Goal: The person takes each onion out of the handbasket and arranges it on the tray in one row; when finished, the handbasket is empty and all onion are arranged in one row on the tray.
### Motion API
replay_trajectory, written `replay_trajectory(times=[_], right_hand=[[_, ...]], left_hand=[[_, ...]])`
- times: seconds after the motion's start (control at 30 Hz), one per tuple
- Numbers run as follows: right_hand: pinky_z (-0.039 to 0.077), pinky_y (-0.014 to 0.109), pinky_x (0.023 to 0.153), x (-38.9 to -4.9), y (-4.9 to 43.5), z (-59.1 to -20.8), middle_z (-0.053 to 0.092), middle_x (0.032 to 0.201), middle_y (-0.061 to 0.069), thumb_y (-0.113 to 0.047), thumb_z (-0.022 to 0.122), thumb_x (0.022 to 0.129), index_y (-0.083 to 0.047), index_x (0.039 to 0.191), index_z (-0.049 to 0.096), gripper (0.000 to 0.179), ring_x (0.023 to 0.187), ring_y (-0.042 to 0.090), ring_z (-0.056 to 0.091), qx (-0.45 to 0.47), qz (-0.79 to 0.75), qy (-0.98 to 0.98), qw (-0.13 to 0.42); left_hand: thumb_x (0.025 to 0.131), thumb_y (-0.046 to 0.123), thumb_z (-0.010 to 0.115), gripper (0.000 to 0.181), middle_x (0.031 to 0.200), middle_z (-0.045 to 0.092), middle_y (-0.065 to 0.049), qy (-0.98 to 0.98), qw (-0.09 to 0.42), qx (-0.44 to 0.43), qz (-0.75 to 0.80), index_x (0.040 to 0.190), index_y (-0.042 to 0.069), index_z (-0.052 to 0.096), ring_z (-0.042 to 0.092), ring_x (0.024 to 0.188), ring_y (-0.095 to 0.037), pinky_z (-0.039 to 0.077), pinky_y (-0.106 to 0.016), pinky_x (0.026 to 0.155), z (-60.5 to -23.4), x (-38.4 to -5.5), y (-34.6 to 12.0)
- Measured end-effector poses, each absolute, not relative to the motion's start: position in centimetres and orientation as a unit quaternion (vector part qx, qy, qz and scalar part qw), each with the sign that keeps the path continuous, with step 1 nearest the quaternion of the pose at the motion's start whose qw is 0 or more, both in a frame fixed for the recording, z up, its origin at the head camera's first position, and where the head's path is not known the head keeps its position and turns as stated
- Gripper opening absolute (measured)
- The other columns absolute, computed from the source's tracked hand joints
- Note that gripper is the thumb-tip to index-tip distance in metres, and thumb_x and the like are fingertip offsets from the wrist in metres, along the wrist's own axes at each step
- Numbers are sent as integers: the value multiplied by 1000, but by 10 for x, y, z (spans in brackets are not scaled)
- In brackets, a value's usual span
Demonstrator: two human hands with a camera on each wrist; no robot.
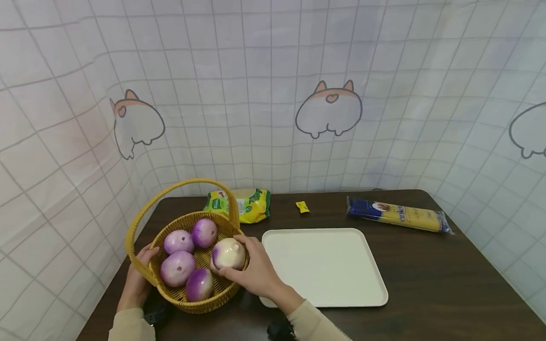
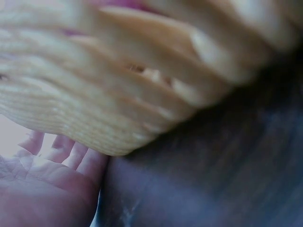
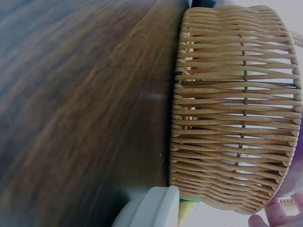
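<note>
From my station I watch the head view and see the basket (image 1: pixel 206 307) on the left part of the dark tabletop (image 1: pixel 426 274), its tall handle (image 1: pixel 197 181) upright; the right hand (image 1: pixel 258 270) has its fingers and thumb around a mostly white onion (image 1: pixel 232 253) with a purple flank, at the basket's right side and within the rim as I see it; I cannot tell whether that onion bears on anything beneath; the left hand (image 1: pixel 137 277) holds the basket at its left edge, a fingertip over the rim, and my left wrist view gives me its palm and fingers against the woven side; four purple onions (image 1: pixel 177 268) lie inside, toward the left and middle; just right of the basket I have a white tray (image 1: pixel 324 265) flat on the tabletop, partly behind the right forearm; behind the basket lies a green-and-yellow packet (image 1: pixel 256 208); farther right, beyond the tray, are a small yellow sachet (image 1: pixel 302 207) and a long blue-and-yellow package (image 1: pixel 396 217); a white gridded cloth (image 1: pixel 247 118) hangs behind everything.
</note>
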State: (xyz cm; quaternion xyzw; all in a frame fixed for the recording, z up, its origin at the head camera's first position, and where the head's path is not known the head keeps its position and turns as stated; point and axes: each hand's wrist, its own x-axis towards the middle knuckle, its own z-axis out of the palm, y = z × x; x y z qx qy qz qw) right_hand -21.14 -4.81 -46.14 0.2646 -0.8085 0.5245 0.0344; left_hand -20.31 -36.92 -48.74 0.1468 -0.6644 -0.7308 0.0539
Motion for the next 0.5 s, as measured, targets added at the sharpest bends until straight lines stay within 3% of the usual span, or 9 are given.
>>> replay_trajectory(times=[0.3,0.5], right_hand=[[45,42,96,-214,-38,-454,47,133,0,-49,77,79,-14,143,44,80,117,17,50,269,544,-794,38],[47,42,94,-222,-27,-452,42,135,7,-38,76,82,-13,144,40,75,116,19,51,219,581,-780,72]], left_hand=[[102,35,48,48,109,59,18,-654,57,127,-743,141,9,40,54,104,-1,46,-16,84,-485,-201,-367],[102,32,49,51,109,59,17,-645,56,115,-754,144,6,35,53,105,-2,46,-16,85,-485,-202,-367]])
